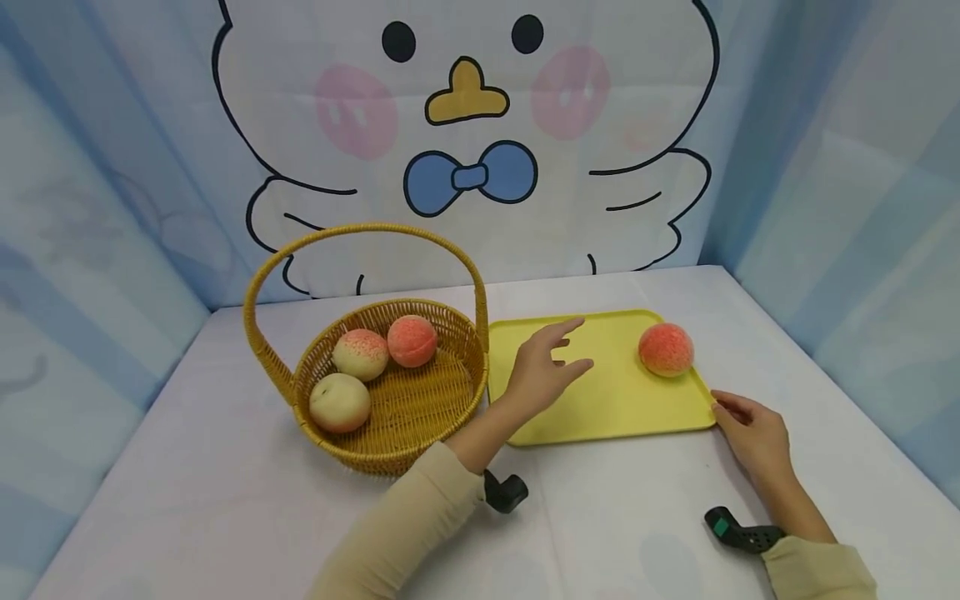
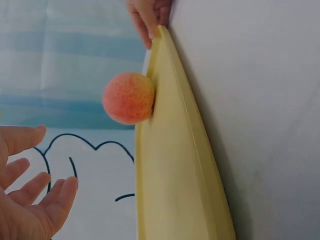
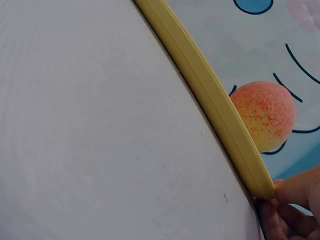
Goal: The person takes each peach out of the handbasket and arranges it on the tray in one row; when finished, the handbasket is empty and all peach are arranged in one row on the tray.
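A peach [image 1: 665, 350] lies at the right end of the yellow tray [image 1: 600, 400]. Over the tray's left part my left hand [image 1: 542, 367] hovers, thumb and fingers spread, holding nothing. In the left wrist view the fingers of that hand [image 2: 35, 195] stay apart from the peach [image 2: 129, 98]. My right hand [image 1: 752, 437] pinches the tray's near right corner. The right wrist view has the thumb of this hand [image 3: 300, 192] against the tray's rim [image 3: 220, 110], with the other fingers curled below it, partly hidden.
Left of the tray stands a wicker basket [image 1: 420, 400] with a tall arched handle [image 1: 367, 227]. Inside it are a pale peach [image 1: 340, 402], a speckled peach [image 1: 361, 354] and a pinkish peach [image 1: 412, 341]. A printed curtain [image 1: 465, 242] hangs behind the white table [image 1: 225, 500].
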`<action>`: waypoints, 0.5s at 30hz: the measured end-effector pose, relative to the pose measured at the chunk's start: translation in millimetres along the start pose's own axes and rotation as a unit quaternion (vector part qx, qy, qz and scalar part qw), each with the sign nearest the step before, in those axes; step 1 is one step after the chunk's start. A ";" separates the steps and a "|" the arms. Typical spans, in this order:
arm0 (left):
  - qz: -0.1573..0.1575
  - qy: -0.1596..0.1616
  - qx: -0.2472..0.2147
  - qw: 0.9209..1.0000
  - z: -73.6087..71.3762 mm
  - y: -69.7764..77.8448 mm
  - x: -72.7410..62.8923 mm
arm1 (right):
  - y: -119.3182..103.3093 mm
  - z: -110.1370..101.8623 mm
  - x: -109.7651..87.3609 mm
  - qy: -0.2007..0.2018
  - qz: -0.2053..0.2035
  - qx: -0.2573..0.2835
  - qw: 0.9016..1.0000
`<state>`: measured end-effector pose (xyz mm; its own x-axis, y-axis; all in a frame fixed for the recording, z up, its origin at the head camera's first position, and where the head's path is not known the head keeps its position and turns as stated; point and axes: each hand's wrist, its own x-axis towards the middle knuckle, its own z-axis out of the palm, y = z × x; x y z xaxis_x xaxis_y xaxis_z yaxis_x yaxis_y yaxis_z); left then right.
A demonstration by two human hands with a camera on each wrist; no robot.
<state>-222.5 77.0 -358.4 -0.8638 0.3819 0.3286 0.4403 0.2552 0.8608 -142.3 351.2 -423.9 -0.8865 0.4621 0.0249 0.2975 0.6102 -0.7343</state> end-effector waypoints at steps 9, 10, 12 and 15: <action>0.042 0.041 -0.047 0.997 -52.5 2.0 -23.3 | 0.6 1.4 1.2 -0.008 0.015 0.001 1.000; 0.043 0.045 -0.052 0.997 -57.4 3.2 -24.7 | 0.8 1.9 1.3 -0.007 0.014 0.000 1.000; 0.049 0.052 -0.057 0.996 -67.1 6.0 -27.5 | 1.5 2.4 1.8 -0.006 0.016 -0.003 1.000; 0.066 0.067 -0.044 0.995 -82.4 12.2 -30.5 | 2.2 3.6 2.4 -0.002 0.013 -0.004 1.000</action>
<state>-211.0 -4.7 -325.9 -0.8278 0.2835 0.4841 0.5333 0.1298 0.8359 -145.1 351.3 -427.9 -0.8796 0.4757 0.0031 0.3235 0.6029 -0.7293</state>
